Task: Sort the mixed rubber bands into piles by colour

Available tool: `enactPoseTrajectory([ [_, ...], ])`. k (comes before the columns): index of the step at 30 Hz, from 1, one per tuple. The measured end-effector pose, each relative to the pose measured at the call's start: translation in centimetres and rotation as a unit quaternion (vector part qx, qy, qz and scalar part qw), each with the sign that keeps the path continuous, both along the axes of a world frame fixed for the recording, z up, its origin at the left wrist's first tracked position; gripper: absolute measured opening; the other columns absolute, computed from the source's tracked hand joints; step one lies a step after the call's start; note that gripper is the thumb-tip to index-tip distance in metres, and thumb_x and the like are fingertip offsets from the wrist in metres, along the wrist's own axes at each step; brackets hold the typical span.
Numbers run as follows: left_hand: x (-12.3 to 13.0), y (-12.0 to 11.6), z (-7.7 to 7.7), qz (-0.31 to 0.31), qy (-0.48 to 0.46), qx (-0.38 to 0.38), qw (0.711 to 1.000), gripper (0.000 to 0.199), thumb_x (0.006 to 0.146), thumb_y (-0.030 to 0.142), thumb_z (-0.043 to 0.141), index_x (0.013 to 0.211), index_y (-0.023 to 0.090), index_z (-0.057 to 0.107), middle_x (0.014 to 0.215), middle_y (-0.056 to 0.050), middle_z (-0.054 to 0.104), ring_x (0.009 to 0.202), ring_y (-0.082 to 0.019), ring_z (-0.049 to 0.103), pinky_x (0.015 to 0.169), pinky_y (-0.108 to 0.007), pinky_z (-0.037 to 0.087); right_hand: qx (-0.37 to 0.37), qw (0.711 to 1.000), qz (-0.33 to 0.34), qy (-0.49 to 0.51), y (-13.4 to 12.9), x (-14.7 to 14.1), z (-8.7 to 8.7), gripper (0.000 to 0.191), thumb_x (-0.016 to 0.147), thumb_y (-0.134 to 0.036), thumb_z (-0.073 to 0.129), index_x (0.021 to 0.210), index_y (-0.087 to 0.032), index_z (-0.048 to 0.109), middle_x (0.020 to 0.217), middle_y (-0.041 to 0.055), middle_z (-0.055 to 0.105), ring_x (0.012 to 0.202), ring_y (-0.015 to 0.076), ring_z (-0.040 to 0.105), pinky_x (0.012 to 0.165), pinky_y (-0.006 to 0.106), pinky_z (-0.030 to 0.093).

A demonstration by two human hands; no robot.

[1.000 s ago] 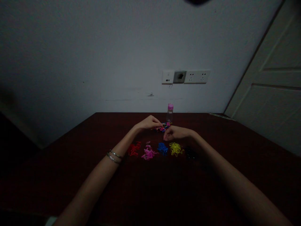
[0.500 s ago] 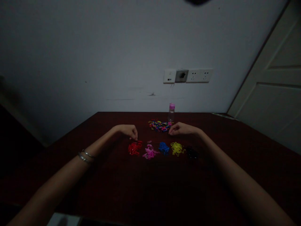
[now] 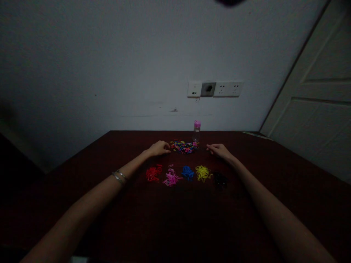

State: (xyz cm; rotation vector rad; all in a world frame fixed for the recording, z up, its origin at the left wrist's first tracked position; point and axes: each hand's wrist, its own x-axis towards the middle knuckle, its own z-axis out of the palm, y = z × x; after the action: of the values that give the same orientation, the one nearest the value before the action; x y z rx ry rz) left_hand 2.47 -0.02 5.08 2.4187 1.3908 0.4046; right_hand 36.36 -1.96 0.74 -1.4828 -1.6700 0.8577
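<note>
At the left edge of a mixed pile of small coloured loops (image 3: 185, 147) is my left hand (image 3: 159, 148), its thumb and fingers bent and slightly apart. To the right of that pile, my right hand (image 3: 219, 150) has its fingertips pinched together; whatever is between them is too small to make out. Nearer me lie sorted piles in a row: red loops (image 3: 153, 174), pink loops (image 3: 172, 178), blue loops (image 3: 188, 173), yellow loops (image 3: 203, 173) and black loops (image 3: 220, 179). Whether the loops are clips or bands cannot be told.
Behind the mixed pile stands a clear bottle (image 3: 196, 135) with a pink cap. The dark red table (image 3: 170, 212) meets a pale wall (image 3: 137, 65) bearing sockets (image 3: 226, 89). A panelled door (image 3: 315, 91) is on the right. The light is dim.
My left hand has moved from beside the red pile up and right to the mixed pile. My right hand has drawn back rightward from that pile. The view has shifted slightly.
</note>
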Motion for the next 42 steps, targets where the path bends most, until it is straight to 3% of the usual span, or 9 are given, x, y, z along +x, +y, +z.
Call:
enactPoseTrajectory([
  [5,2.2,-0.5,-0.4,0.009,0.046,0.045,0.998,0.025,0.068,0.037,0.059,0.087,0.023,0.067,0.085,-0.004,0.064,0.077,-0.017,0.055,0.062,-0.021,0.035,0.027,1.000,-0.014,0.002,0.2,-0.2,-0.5,0.061,0.062,-0.070,0.045,0.071,-0.012,0.062,0.048,-0.0014,0.045,0.041,0.0073,0.034,0.040,0.021,0.024],
  [12,2.7,0.7,-1.0,0.033,-0.001,0.025,0.999,0.019,0.069,0.029,0.056,0.078,0.018,0.069,0.081,-0.004,0.065,0.075,-0.016,0.055,0.063,-0.021,0.037,0.049,0.998,-0.025,-0.023,-0.9,-1.1,0.5,0.059,0.063,-0.069,0.045,0.067,-0.012,0.063,0.046,-0.0010,0.046,0.044,0.0088,0.037,0.043,0.022,0.026],
  [17,2.7,1.9,-1.3,0.015,-0.112,-0.016,0.993,0.017,0.065,0.024,0.057,0.071,0.013,0.068,0.067,-0.002,0.062,0.065,-0.012,0.052,0.059,-0.020,0.037,0.050,0.998,-0.021,-0.021,-0.7,-1.1,0.4,0.057,0.064,-0.066,0.046,0.068,-0.011,0.064,0.047,-0.0015,0.045,0.044,0.0086,0.037,0.044,0.022,0.026],
  [21,4.0,1.1,-0.6,0.031,-0.224,-0.122,0.967,0.023,0.066,0.032,0.060,0.074,0.012,0.068,0.051,0.000,0.051,0.046,-0.007,0.040,0.044,-0.019,0.029,0.044,0.999,-0.010,-0.009,-0.3,-1.0,0.0,0.054,0.064,-0.063,0.048,0.068,-0.012,0.064,0.047,-0.0016,0.046,0.043,0.0080,0.037,0.043,0.022,0.025],
  [26,6.9,-1.5,0.9,0.003,-0.292,-0.201,0.935,0.029,0.068,0.038,0.060,0.081,0.012,0.066,0.043,0.005,0.035,0.038,-0.004,0.026,0.039,-0.020,0.017,-0.012,0.996,0.075,0.044,-1.2,-1.8,2.2,0.044,0.069,-0.052,0.053,0.084,-0.013,0.065,0.064,0.0036,0.060,0.041,0.0059,0.038,0.038,0.021,0.025],
  [31,9.1,-3.8,2.0,-0.018,-0.327,-0.243,0.913,0.031,0.069,0.037,0.059,0.085,0.012,0.064,0.047,0.005,0.037,0.040,-0.003,0.026,0.040,-0.019,0.016,-0.050,0.973,0.216,0.067,-2.5,-3.3,5.5,0.040,0.068,-0.036,0.060,0.105,-0.019,0.060,0.104,0.0091,0.062,0.066,0.0117,0.058,0.047,0.020,0.041],
  [36,9.5,-4.4,2.2,-0.062,-0.363,-0.275,0.888,0.028,0.066,0.036,0.061,0.080,0.012,0.064,0.058,0.000,0.050,0.041,-0.002,0.029,0.039,-0.019,0.013,-0.084,0.953,0.288,0.048,-2.8,-4.5,6.7,0.044,0.070,-0.031,0.060,0.112,-0.019,0.056,0.102,0.0091,0.063,0.078,0.0158,0.061,0.054,0.021,0.047],
  [42,9.1,-3.9,1.8,-0.053,-0.369,-0.279,0.885,0.027,0.071,0.034,0.057,0.085,0.012,0.064,0.062,-0.001,0.053,0.042,-0.002,0.028,0.039,-0.019,0.014,-0.072,0.959,0.271,0.032,-2.9,-4.6,7.2,0.038,0.071,-0.032,0.060,0.105,-0.016,0.060,0.097,0.0098,0.064,0.077,0.0161,0.061,0.056,0.023,0.049],
])
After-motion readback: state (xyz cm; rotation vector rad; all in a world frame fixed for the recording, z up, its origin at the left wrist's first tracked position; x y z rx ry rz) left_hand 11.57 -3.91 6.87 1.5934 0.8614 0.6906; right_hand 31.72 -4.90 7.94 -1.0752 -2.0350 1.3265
